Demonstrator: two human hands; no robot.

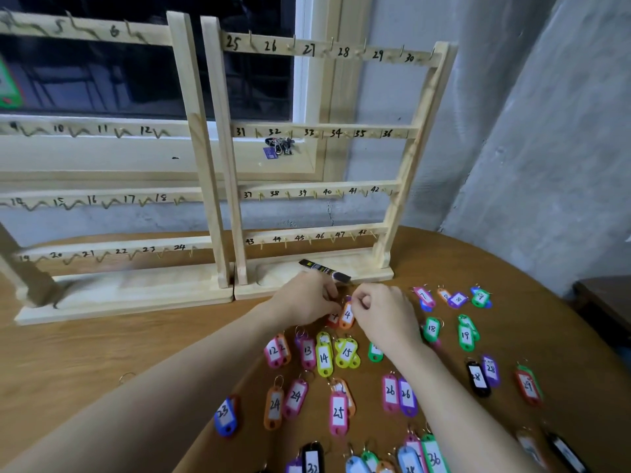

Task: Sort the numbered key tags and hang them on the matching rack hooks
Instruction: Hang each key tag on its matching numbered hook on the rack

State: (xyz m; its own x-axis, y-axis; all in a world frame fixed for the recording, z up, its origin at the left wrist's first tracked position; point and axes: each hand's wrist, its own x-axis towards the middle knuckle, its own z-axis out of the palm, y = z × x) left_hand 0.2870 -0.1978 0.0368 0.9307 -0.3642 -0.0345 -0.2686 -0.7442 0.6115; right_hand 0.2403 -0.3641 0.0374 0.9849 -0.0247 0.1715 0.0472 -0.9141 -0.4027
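Note:
Two wooden racks stand at the back of the table, the left rack (201, 138) numbered up to 24 and the right rack (321, 129) numbered 25 to 48. Several coloured numbered key tags lie in pairs on the table. My right hand (382, 312) pinches the top of an orange tag marked 4 (347, 316). My left hand (304, 297) has its fingers curled on a red tag marked 4 (333, 318) just beside it. Both hands meet in front of the right rack's base.
A black marker (324, 269) lies on the right rack's base, right behind my hands. A bunch of keys (279, 146) hangs near hook 32. A loose ring (125, 377) lies at the left. Tags 12 to 15 (322, 358) lie under my forearms; the round wooden table (102, 343) curves off at right.

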